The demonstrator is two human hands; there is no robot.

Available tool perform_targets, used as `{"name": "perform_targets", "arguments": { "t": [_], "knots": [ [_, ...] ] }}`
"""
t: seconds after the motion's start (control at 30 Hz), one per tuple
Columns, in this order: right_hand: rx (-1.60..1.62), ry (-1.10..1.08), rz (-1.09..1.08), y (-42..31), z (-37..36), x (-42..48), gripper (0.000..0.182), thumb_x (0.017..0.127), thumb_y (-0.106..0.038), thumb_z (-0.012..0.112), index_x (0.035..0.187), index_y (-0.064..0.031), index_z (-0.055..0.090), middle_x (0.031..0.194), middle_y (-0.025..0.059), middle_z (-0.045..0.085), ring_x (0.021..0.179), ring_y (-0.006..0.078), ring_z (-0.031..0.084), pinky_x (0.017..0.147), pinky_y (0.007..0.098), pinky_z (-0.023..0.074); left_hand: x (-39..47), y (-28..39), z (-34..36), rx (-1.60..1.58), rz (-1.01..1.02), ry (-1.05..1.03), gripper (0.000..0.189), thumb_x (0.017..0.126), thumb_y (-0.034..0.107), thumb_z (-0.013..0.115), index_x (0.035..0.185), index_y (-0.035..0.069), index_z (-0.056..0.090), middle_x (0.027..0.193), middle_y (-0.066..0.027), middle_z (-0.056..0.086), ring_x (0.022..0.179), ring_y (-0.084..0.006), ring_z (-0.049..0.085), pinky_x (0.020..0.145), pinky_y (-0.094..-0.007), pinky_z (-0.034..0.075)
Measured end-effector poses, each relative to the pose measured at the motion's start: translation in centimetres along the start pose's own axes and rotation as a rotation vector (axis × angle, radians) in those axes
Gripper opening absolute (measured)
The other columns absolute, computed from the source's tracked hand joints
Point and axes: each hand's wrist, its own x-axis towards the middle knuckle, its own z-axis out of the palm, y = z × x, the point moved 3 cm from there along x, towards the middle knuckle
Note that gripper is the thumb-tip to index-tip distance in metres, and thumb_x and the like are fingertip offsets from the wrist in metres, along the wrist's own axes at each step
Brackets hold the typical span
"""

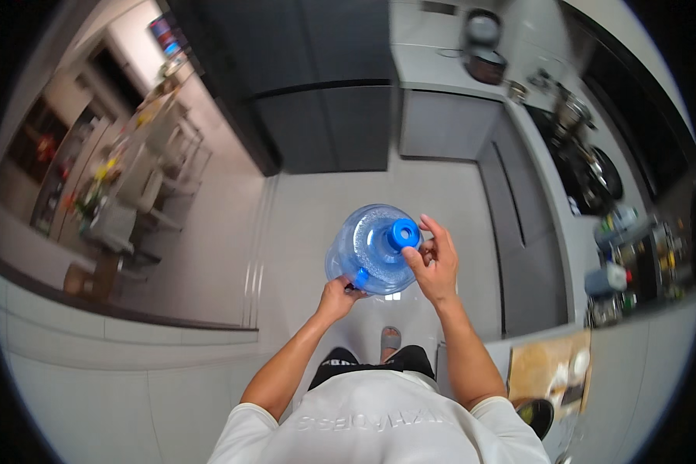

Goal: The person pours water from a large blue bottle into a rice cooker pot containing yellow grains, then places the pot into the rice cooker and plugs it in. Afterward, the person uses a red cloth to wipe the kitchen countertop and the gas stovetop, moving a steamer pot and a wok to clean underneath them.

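A large clear-blue plastic water-cooler bottle (364, 249) is held out in front of me above the floor, its blue cap (405, 233) tilted up toward me and to the right. At its lower left side, my left hand (337, 298) grips the bottle near a small blue part that looks like its handle (361, 277). My right hand (436, 262) is at the cap, thumb by its lower edge and index finger apart on its right. Whether those fingertips touch the cap I cannot tell. The bottle's base is hidden beneath its body.
Dark refrigerator-like cabinet doors (330, 127) stand ahead. Along the right run grey cabinets (525, 220) and a counter with a black hob (574, 168) and several bottles (606, 280). A wooden board (548, 365) lies at lower right. Left, beyond a floor track (254, 278), are dining chairs (142, 185).
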Motion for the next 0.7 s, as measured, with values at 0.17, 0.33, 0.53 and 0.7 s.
{"name": "perform_targets", "arguments": {
  "t": [0.17, 0.33, 0.53, 0.7],
  "knots": [
    [-0.234, -0.620, -0.007, -2.0, 15.9, 8.2, 0.054, 0.086, -0.026, 0.083, 0.134, -0.0071, 0.065, 0.112, 0.0136, 0.067, 0.074, 0.0181, 0.066, 0.071, 0.0316, 0.0573, 1.3, -7.0, -9.9, 0.080, -0.199, 0.239, 0.031, 0.082, 0.016, 0.084, 0.109, 0.004, 0.073, 0.098, -0.0169, 0.076, 0.089, -0.0311, 0.075, 0.081, -0.0414, 0.057],
    [-0.278, -0.932, -0.108, -0.9, 33.9, 10.5, 0.051, 0.084, -0.022, 0.081, 0.130, -0.0076, 0.065, 0.107, 0.0211, 0.068, 0.083, 0.0379, 0.072, 0.079, 0.0450, 0.0592, 0.8, -16.3, -18.7, 0.079, -0.338, 0.468, 0.033, 0.083, 0.016, 0.082, 0.112, 0.004, 0.072, 0.102, -0.0203, 0.074, 0.092, -0.0355, 0.074, 0.081, -0.0429, 0.057],
    [-0.307, -1.239, -0.297, 1.1, 53.2, 7.7, 0.050, 0.081, -0.020, 0.081, 0.127, -0.0101, 0.066, 0.105, 0.0197, 0.067, 0.089, 0.0377, 0.070, 0.083, 0.0453, 0.0591, -1.3, -28.6, -25.7, -0.054, -0.539, 0.663, 0.032, 0.082, 0.017, 0.081, 0.109, 0.002, 0.073, 0.106, -0.0168, 0.074, 0.105, -0.0349, 0.070, 0.092, -0.0441, 0.056],
    [-0.225, -1.387, -0.439, 3.3, 69.4, 0.9, 0.050, 0.079, -0.020, 0.081, 0.126, -0.0132, 0.067, 0.111, 0.0205, 0.065, 0.090, 0.0393, 0.070, 0.084, 0.0453, 0.0600, -4.6, -39.7, -28.9, 0.187, -0.844, 0.892, 0.073, 0.077, 0.019, 0.081, 0.143, 0.006, 0.053, 0.144, -0.0245, 0.052, 0.141, -0.0406, 0.044, 0.117, -0.0491, 0.038]
  ]
}}
